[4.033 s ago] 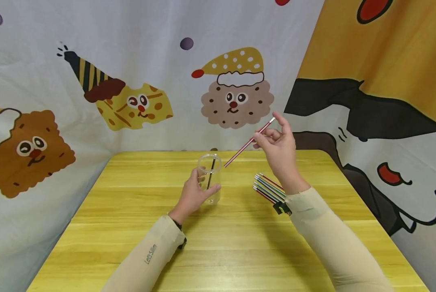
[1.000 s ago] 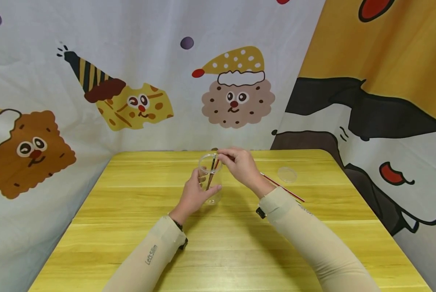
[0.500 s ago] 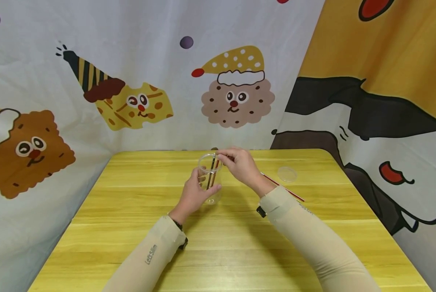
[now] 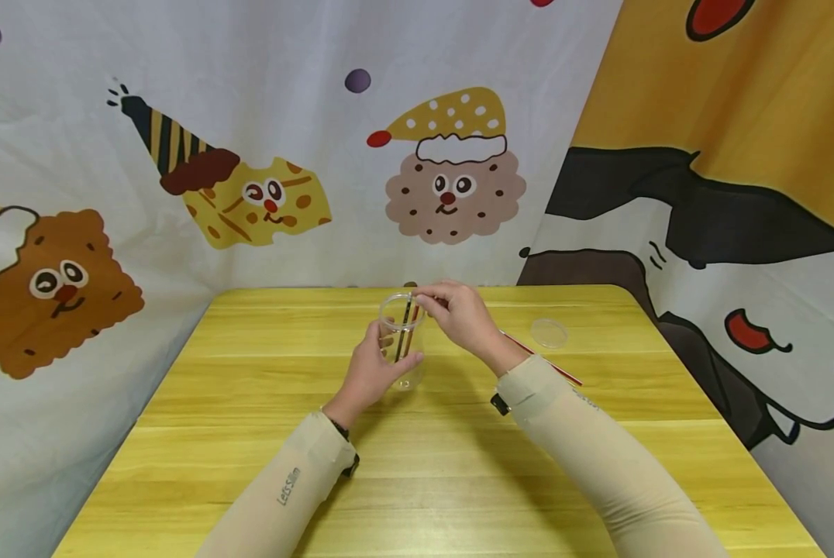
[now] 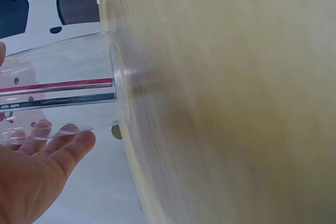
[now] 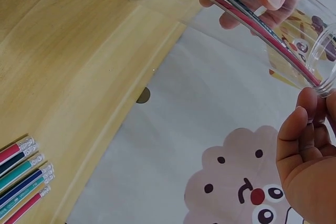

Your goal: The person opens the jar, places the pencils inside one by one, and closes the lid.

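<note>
My left hand grips a clear plastic jar, thumb on the near side, fingers round the far side. The jar stands upright, its round mouth uncovered. Inside are a black pencil and a red pencil, side by side and nearly upright. In the left wrist view the lower ends of both the red pencil and the black pencil are near the jar's base. At the rim, my right hand pinches the red pencil's upper end; its fingertips are partly hidden in the right wrist view.
Several pencils with white-tipped ends lie together on the wooden table, mostly hidden by my right forearm in the head view. A clear round lid lies behind them. A printed curtain hangs behind the table's far edge.
Since the oldest frame, my right hand has come left and down, bringing the red pencil into the jar. The pencil has since swung upright beside the black one. My left hand has stayed put.
</note>
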A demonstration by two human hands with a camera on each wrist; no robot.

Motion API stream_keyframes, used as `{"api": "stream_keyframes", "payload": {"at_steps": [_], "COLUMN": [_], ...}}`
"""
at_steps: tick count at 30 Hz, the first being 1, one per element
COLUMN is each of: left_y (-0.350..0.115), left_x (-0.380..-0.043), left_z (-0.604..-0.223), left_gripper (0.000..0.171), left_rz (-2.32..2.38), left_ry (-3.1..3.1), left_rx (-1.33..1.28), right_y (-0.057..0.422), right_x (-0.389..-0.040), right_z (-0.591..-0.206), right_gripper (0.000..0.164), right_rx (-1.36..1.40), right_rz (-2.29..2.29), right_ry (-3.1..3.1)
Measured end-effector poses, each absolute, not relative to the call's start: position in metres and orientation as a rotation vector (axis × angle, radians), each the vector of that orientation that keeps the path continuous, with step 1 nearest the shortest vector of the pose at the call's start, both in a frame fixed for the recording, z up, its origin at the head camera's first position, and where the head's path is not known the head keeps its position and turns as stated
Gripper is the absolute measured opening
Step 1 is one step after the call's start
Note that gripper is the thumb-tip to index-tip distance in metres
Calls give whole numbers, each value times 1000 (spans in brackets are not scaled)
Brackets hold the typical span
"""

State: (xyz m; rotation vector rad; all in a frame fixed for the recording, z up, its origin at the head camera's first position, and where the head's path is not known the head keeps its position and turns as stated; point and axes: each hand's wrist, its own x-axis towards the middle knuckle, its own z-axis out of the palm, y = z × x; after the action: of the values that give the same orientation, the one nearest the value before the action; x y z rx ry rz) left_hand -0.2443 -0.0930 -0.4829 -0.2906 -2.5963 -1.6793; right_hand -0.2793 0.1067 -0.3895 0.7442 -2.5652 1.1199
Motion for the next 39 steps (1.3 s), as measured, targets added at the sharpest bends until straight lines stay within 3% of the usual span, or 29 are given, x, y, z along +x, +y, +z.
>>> {"api": "stream_keyframes", "payload": {"at_steps": [39], "left_y": [-93], "left_x": [-245], "left_z": [-483], "left_gripper": [72], "left_rz": [-1696], "left_ry": [-2592], "left_rx": [-291], "right_y": [113], "right_x": [-281], "right_z": [-392], "right_gripper": [36], "right_rx": [660], "right_rz": [1288], "right_ry": [-2592]}}
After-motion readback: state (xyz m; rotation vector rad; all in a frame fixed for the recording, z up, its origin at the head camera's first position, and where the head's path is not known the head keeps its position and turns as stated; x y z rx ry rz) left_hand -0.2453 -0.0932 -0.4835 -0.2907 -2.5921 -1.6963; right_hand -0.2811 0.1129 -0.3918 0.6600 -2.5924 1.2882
